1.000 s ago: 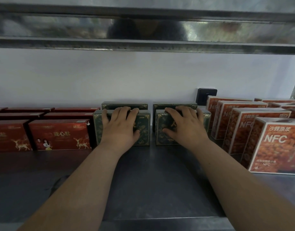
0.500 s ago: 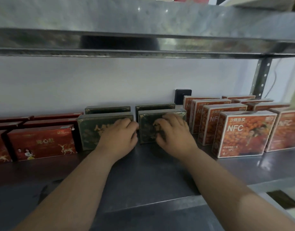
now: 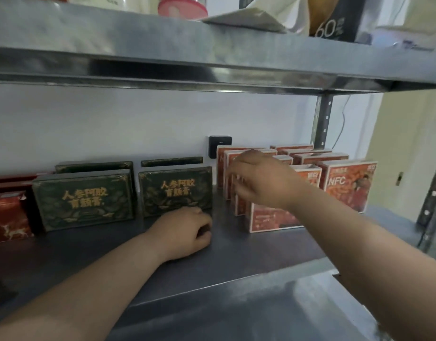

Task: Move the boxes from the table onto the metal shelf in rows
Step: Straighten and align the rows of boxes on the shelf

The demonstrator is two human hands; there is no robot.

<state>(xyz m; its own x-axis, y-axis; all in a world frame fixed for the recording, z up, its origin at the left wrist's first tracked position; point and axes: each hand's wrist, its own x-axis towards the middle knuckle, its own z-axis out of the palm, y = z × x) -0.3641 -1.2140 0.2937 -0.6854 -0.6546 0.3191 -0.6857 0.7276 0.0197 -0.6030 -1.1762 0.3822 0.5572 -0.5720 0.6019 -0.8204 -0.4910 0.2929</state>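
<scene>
Head camera view of a grey metal shelf (image 3: 236,254), its sheet surface smooth and dully reflective. Our left hand (image 3: 185,232) rests on it just in front of the right green box (image 3: 176,190), fingers loosely curled and holding nothing. Our right hand (image 3: 261,178) reaches over the tops of the orange NFC boxes (image 3: 347,185). It is blurred, so we cannot tell whether it grips one, and the forearm hides part of the front box.

The right green box and the left green box (image 3: 84,200) are flat glossy rectangles with gold lettering and ornate borders. They stand upright side by side, with another green box behind each. Red boxes (image 3: 7,217) printed with a deer stand at far left. A black wall socket (image 3: 220,143) sits behind, a perforated upright (image 3: 322,119) at right, and an upper shelf (image 3: 212,57) overhead.
</scene>
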